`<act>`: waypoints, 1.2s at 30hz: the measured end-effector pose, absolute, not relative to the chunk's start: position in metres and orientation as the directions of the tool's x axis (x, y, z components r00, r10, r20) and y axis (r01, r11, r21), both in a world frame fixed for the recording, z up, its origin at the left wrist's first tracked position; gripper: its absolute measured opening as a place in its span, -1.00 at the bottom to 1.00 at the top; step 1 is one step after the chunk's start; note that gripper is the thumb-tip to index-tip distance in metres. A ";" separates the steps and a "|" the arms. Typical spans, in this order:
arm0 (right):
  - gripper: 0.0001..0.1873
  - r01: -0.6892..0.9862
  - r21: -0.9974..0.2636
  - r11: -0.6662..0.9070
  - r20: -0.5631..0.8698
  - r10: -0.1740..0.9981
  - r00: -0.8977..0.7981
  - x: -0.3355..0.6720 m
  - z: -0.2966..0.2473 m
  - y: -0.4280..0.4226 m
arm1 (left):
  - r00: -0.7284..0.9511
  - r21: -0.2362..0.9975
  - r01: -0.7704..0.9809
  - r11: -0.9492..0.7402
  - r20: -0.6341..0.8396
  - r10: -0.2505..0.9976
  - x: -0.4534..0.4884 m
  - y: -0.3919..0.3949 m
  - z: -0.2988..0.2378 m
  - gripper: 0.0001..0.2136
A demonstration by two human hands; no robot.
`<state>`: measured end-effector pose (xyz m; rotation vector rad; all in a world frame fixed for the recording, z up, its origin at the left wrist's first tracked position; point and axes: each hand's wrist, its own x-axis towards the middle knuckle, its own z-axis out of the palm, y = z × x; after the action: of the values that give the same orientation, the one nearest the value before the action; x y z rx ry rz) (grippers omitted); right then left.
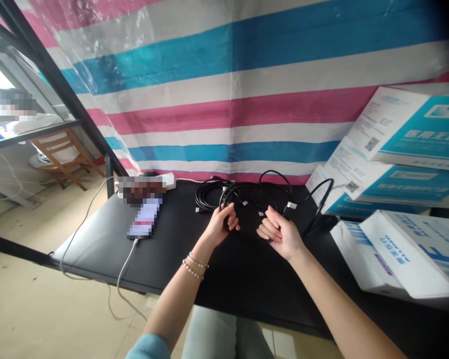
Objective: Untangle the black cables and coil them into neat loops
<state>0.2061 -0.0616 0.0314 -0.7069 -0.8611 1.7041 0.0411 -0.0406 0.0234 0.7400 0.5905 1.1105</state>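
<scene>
A tangle of black cables (pixel 247 197) with silver plugs lies on the black table (pixel 105 244) near its far edge. My left hand (pixel 221 225), with bead bracelets on the wrist, is closed round a loop of the black cable. Palm turned up, my right hand (pixel 279 233) has its fingers curled on another strand of the same bundle. Both hands sit close together just in front of the cable pile. One silver USB plug (pixel 291 205) sticks out just above my right hand.
A phone (pixel 145 218) lies at the left on a white charging cord (pixel 125 262), behind it a white power strip (pixel 168 180). White and blue boxes (pixel 404 149) are stacked at the right. A striped tarp hangs behind; a wooden chair (pixel 62 157) stands far left.
</scene>
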 end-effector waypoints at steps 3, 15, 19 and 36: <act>-0.49 -0.545 -0.810 -0.216 -0.089 0.964 -0.250 0.210 0.033 -0.061 | 0.394 0.778 -0.537 0.327 -0.112 0.912 0.036 -0.040 0.025 -0.75; -0.54 -0.518 -0.802 -0.297 -0.180 0.948 -0.264 0.207 0.032 -0.060 | 0.238 0.833 -0.493 0.252 -0.149 0.960 0.035 -0.034 0.019 -0.70; -0.63 -0.515 -0.822 -0.243 -0.176 0.968 -0.177 0.204 0.030 -0.060 | 0.232 0.799 -0.526 0.291 -0.195 0.953 0.037 -0.034 0.019 -0.57; -0.63 -0.039 -0.998 0.050 0.040 0.972 0.232 0.209 -0.001 -0.046 | 0.150 0.874 -0.414 0.254 -0.210 0.966 0.047 -0.039 0.018 -0.65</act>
<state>0.2086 -0.0459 -0.0009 -1.2446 -1.0262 1.0255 0.0471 -0.0389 0.0178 0.7601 0.9167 1.1416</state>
